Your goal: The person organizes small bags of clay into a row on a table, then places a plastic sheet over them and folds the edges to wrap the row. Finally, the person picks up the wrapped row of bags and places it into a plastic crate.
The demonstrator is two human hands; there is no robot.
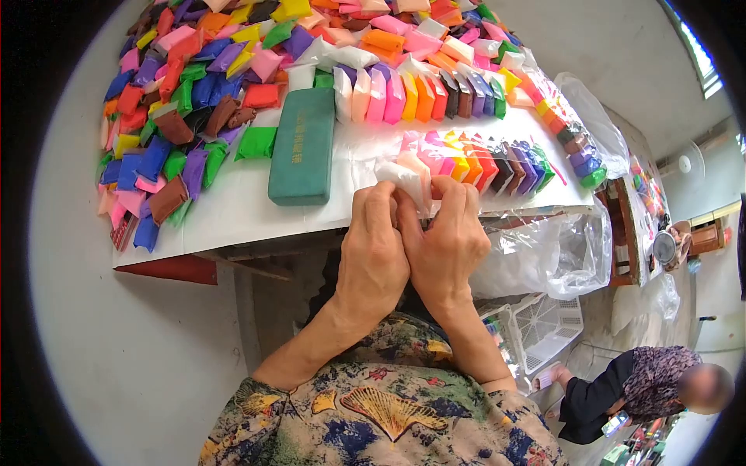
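The left hand (375, 248) and the right hand (444, 245) meet at the front edge of the worktop (233, 225), both drawn in narrow, pinching the left end of a clear-wrapped row (501, 169) of coloured packets. A white packet (399, 180) shows at that end, partly covered by the fingers; most fingertips are hidden, so whether each one grips film or packet I cannot tell. Glare on the film blurs the borders between the row's pink and yellow packets.

Just behind lies a second row (420, 95), its back side lost against the heap of packets (194, 70), which runs out of view at the top. A green box (303, 147) stands left of both rows; its gold lettering is too small to read. Right of the hands, a crumpled clear bag (544, 256) hangs below the worktop's edge, and the right forearm hides part of a white basket (548, 326). At lower right, another person (660, 380) appears with a blurred head, near the dark rim of the view.
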